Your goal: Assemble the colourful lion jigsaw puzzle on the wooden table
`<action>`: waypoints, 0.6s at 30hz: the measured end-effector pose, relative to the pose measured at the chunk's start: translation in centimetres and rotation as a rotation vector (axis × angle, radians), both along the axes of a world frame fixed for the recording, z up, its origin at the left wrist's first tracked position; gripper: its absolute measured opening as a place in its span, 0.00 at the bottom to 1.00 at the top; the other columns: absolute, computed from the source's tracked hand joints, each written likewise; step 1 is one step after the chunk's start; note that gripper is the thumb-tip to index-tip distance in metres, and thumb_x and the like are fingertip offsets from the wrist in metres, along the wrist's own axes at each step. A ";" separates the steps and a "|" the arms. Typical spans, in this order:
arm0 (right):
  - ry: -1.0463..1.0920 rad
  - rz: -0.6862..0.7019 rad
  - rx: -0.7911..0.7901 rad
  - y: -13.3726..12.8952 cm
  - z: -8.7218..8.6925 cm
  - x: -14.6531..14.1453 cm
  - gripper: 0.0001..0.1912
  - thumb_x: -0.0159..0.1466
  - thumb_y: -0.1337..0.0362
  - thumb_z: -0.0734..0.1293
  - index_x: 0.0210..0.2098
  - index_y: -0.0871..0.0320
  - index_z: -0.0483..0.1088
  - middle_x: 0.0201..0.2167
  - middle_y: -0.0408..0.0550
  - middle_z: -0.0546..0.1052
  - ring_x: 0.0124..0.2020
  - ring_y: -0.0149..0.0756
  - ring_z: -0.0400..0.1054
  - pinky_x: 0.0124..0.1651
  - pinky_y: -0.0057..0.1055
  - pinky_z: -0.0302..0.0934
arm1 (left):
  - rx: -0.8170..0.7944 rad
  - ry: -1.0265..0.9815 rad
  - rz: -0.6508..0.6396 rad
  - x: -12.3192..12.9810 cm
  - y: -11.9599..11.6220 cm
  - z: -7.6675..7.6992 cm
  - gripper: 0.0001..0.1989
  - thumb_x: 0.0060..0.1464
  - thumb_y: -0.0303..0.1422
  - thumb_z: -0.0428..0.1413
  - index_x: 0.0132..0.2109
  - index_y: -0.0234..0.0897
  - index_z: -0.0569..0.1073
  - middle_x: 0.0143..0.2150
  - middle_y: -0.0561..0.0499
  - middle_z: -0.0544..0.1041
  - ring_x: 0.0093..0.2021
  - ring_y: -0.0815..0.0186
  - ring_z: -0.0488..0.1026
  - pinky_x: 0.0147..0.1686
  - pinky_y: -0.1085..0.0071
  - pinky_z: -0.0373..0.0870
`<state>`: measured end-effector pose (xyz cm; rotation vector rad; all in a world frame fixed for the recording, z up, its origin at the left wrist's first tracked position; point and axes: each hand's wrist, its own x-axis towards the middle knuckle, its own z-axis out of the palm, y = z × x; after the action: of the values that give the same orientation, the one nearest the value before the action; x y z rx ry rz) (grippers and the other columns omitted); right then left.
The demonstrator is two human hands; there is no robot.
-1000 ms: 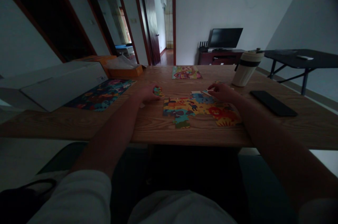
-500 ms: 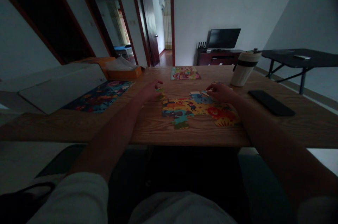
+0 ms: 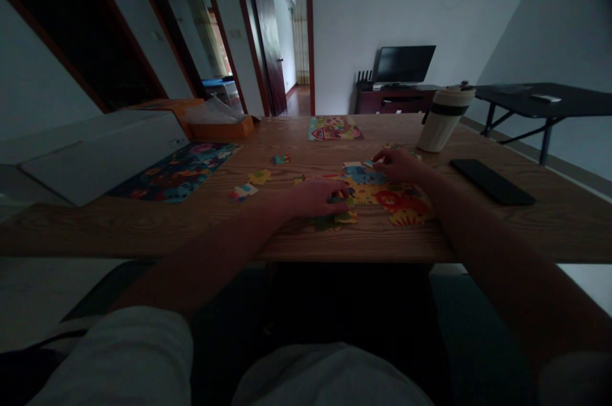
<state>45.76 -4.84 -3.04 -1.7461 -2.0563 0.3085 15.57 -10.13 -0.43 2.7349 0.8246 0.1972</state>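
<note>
Left hand (image 3: pixel 322 197) over the near left part of the partly joined puzzle (image 3: pixel 368 192), fingers narrowly curled at a yellow-green piece (image 3: pixel 346 217); can't tell if gripped. Right hand (image 3: pixel 394 165) at the puzzle's far edge, fingertips close together by a pale piece (image 3: pixel 369 164), grip unclear. Puzzle lies on the wooden table (image 3: pixel 287 241), loose pieces left of it. Cup (image 3: pixel 442 122) and black slab (image 3: pixel 491 181) sit to the right.

No text, brand or number can be read; only small dark marks are seen on the white box (image 3: pixel 98 154) at the left of the desk (image 3: pixel 287 237), too blurred to be made out.
</note>
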 end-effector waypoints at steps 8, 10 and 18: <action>-0.020 0.014 -0.013 0.0 -0.1 -0.2 0.13 0.68 0.57 0.68 0.47 0.57 0.78 0.37 0.53 0.81 0.31 0.37 0.73 0.34 0.31 0.65 | 0.173 0.154 -0.100 0.5 -1.5 0.7 0.31 0.61 0.55 0.57 0.62 0.41 0.73 0.61 0.43 0.73 0.58 0.53 0.72 0.58 0.62 0.66; -0.025 0.012 -0.010 -0.1 -0.1 -0.3 0.13 0.68 0.57 0.68 0.47 0.57 0.78 0.36 0.53 0.81 0.31 0.37 0.73 0.33 0.31 0.65 | 0.236 0.151 -0.136 0.7 -1.8 0.5 0.29 0.63 0.54 0.55 0.60 0.40 0.75 0.58 0.43 0.74 0.58 0.54 0.73 0.57 0.63 0.66; -0.041 0.027 -0.010 -0.4 0.3 -0.4 0.14 0.67 0.57 0.68 0.48 0.58 0.78 0.38 0.53 0.81 0.32 0.37 0.73 0.36 0.31 0.66 | 0.308 0.122 -0.153 0.7 -2.2 0.0 0.28 0.62 0.57 0.54 0.55 0.39 0.78 0.53 0.42 0.75 0.52 0.54 0.74 0.53 0.62 0.67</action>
<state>45.34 -5.20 -2.73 -1.7452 -2.1125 0.2938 16.31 -12.30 -0.40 3.1111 0.6572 0.1356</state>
